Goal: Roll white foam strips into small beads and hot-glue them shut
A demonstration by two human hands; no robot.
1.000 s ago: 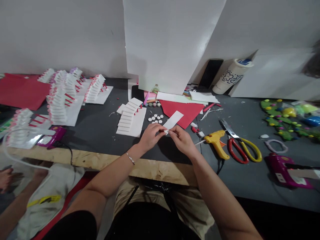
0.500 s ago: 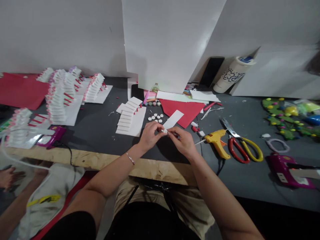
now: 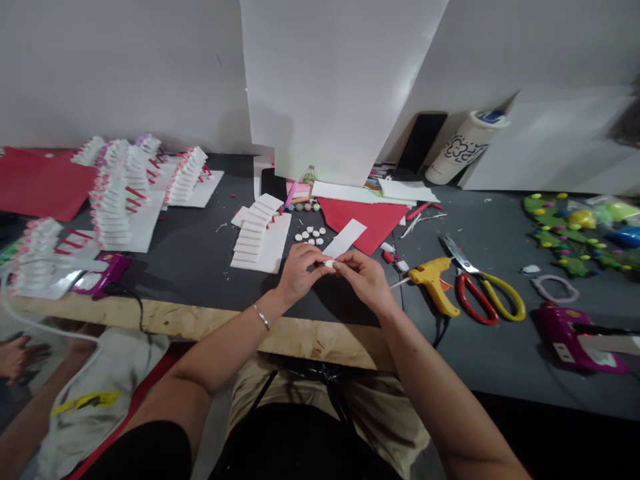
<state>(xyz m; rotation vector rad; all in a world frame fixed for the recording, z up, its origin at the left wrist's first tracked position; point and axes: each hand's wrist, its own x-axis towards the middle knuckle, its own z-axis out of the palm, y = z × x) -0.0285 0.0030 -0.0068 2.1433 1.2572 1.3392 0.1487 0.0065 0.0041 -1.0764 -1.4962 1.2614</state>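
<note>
Between the fingertips of both hands is a small white piece [image 3: 329, 263], mostly covered by the fingers. My left hand [image 3: 300, 272] pinches it from the left, and my right hand [image 3: 365, 279] pinches it from the right. Just beyond the hands a white strip [image 3: 346, 238] lies partly over a red sheet [image 3: 383, 217]. Several small white discs [image 3: 311, 233] rest on the dark table left of the strip. Farther left stands a small stepped model [image 3: 251, 237] of white slats on a white board [image 3: 276, 247], with red sticks along one side.
To the right lie a yellow glue gun [image 3: 431, 277] and large scissors [image 3: 470, 270] with red and yellow handles. A white tumbler [image 3: 463, 148] and a phone [image 3: 421, 143] lean at the back. More stepped models [image 3: 113, 207] stand left, near a purple device [image 3: 110, 273]. Another person's hand [image 3: 15, 357] shows lower left.
My fingers have shifted slightly around the small white piece; the right fingertips now close straighter onto it. The other objects stay in place, with a slight camera shift.
</note>
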